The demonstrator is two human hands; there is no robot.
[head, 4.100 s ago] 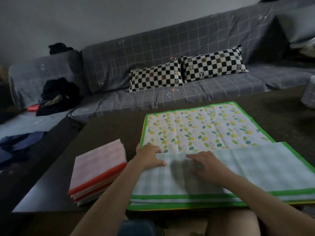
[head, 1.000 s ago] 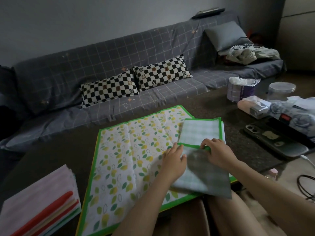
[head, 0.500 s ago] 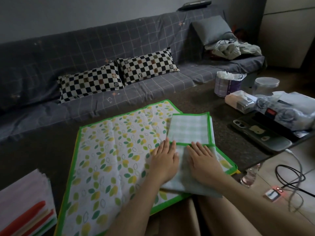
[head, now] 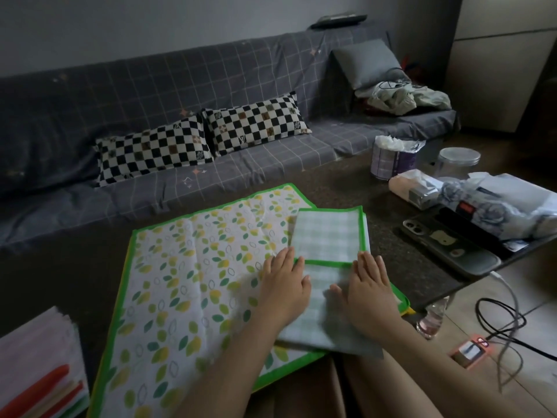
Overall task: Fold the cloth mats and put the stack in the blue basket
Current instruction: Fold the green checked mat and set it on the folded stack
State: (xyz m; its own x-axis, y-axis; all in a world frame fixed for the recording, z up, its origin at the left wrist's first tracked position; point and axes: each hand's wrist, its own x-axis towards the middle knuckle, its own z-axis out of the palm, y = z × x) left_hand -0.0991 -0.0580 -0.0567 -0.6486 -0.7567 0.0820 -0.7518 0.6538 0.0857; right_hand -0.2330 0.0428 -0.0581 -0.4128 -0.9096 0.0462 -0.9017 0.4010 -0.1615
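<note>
Pressing: both hands lie flat, fingers straight, gripping nothing.
Stack: folded mats (head: 36,369) sit far left on the table (head: 388,236).
Leaf mat: open leaf-print mat (head: 187,282) lies under the work.
Left hand (head: 284,285): on the left edge of the green check mat (head: 327,236).
Right hand (head: 369,289): on its right edge.
Axis: long side runs away from the fingers.
Writing: none readable.
Basket: not in view.

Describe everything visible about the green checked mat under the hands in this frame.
The green checked mat is soft, pale green-and-white gingham cloth with bright green trim, folded into a narrow multi-layer strip. It lies on the leaf-print mat near the table's right end, its near end overhanging. The left hand and right hand press it flat.
</note>
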